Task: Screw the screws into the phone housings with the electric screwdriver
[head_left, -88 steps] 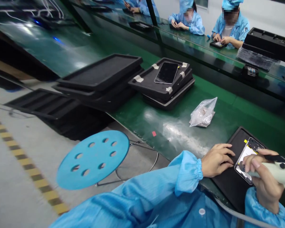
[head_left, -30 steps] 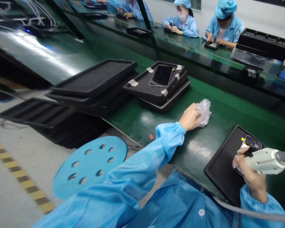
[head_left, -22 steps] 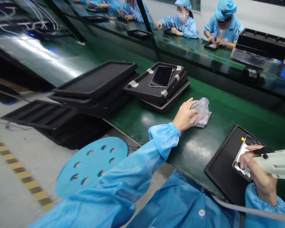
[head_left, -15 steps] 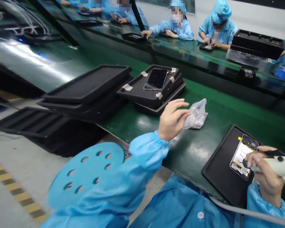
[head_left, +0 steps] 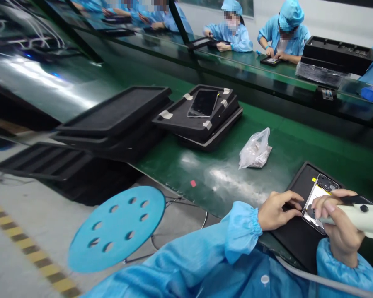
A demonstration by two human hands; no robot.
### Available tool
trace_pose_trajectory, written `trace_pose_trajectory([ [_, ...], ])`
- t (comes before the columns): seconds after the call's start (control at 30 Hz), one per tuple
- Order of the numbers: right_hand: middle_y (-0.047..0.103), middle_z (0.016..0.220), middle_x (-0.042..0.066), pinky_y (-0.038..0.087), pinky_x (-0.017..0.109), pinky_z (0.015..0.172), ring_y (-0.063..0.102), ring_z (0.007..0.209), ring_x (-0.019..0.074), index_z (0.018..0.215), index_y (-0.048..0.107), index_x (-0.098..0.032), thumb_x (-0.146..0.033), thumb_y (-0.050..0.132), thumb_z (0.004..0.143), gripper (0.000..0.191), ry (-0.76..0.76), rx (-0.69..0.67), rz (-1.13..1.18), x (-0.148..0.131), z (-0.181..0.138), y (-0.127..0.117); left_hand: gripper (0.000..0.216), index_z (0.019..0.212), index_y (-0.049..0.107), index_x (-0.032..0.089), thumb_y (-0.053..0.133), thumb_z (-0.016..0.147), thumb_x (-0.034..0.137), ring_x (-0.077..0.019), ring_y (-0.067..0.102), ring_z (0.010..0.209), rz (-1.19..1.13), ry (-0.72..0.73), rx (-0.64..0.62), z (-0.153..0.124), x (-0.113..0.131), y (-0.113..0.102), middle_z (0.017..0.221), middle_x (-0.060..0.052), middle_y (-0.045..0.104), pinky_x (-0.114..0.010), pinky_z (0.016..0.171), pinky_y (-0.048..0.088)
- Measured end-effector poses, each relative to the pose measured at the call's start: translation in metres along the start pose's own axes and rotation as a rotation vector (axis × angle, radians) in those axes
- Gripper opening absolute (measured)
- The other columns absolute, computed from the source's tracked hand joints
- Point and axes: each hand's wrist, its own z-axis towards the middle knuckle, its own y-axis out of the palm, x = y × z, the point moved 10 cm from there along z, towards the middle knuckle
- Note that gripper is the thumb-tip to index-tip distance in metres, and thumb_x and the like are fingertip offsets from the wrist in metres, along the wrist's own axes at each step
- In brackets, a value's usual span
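My right hand point(head_left: 340, 223) is closed around a pale electric screwdriver point(head_left: 357, 219) with a dark round nose. The nose is over an opened smartphone point(head_left: 311, 224), whose white battery and inner parts show. My left hand point(head_left: 279, 210) is at the phone's left edge, thumb and fingertips bent against it. Whether something small sits between those fingertips is hidden. Under the phone lies a black tray point(head_left: 298, 244) at the bench's near edge. A crumpled clear plastic bag point(head_left: 255, 149) with small silvery contents lies farther back on the green bench.
A phone point(head_left: 203, 102) lies on stacked black trays point(head_left: 174, 120), with more trays point(head_left: 112, 111) to their left. A blue stool point(head_left: 118, 227) stands on the near side. A small red piece point(head_left: 193, 183) lies on the bench. Co-workers in blue sit across the glass-topped divider.
My left hand has left the plastic bag and moved right and nearer, to the phone's edge. The screwdriver nose has shifted slightly left over the phone. A red piece is now uncovered.
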Motion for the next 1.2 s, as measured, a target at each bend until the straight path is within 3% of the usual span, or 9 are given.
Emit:
trace_pose_trajectory([
  [0.13,0.049,0.058,-0.003,0.046,0.034,0.062,0.053,0.056,0.0161,0.086,0.055,-0.021,-0.021,0.055,0.089,0.003,0.033,0.022,0.051,0.0,0.0,0.004,0.035,0.11,0.06,0.013,0.07,0.077,0.018,-0.0151,0.071,0.076,0.001,0.028,-0.014,-0.003,0.005,0.0,0.083,-0.006,0.075,-0.023,0.076,0.055],
  [0.23,0.05,0.058,-0.005,0.046,0.034,0.061,0.053,0.055,0.0162,0.096,0.052,-0.023,-0.019,0.057,0.087,0.011,0.051,0.033,0.045,0.001,0.0,0.004,0.035,0.113,0.059,0.015,0.068,0.079,0.018,-0.0147,0.071,0.076,0.03,0.015,-0.027,-0.003,0.003,0.001,0.085,-0.005,0.075,-0.022,0.076,0.054],
  [0.4,0.051,0.059,-0.003,0.044,0.033,0.06,0.055,0.059,0.0173,0.087,0.053,-0.022,-0.019,0.053,0.09,0.004,0.044,-0.029,0.027,0.003,-0.001,0.008,0.039,0.119,0.056,0.015,0.066,0.083,0.024,-0.0149,0.071,0.08,0.081,0.052,-0.054,-0.005,0.002,0.001,0.088,-0.005,0.075,-0.022,0.079,0.053],
  [0.67,0.051,0.059,-0.003,0.046,0.036,0.064,0.055,0.057,0.0175,0.098,0.05,-0.02,-0.018,0.055,0.088,0.011,0.077,-0.011,0.01,0.005,-0.002,0.008,0.041,0.131,0.047,0.016,0.052,0.092,0.028,-0.0155,0.069,0.084,0.342,0.226,-0.16,-0.01,0.008,0.013,0.091,-0.005,0.075,-0.028,0.087,0.048],
  [0.9,0.056,0.061,-0.001,0.046,0.035,0.068,0.057,0.063,0.0187,0.089,0.051,-0.02,-0.023,0.056,0.089,0.005,0.149,-0.088,-0.038,0.018,-0.003,0.009,0.04,0.13,0.046,0.015,0.05,0.093,0.029,-0.0152,0.069,0.087,0.315,0.27,-0.142,-0.01,0.014,0.011,0.091,-0.005,0.075,-0.028,0.086,0.048],
  [1.2,0.054,0.06,0.001,0.045,0.036,0.067,0.055,0.064,0.0181,0.07,0.048,-0.019,-0.027,0.055,0.09,0.022,0.146,-0.078,-0.057,0.017,-0.005,0.013,0.044,0.13,0.048,0.016,0.055,0.091,0.037,-0.0157,0.069,0.083,0.292,0.264,-0.092,-0.009,0.013,0.009,0.089,-0.005,0.075,-0.028,0.084,0.048],
])
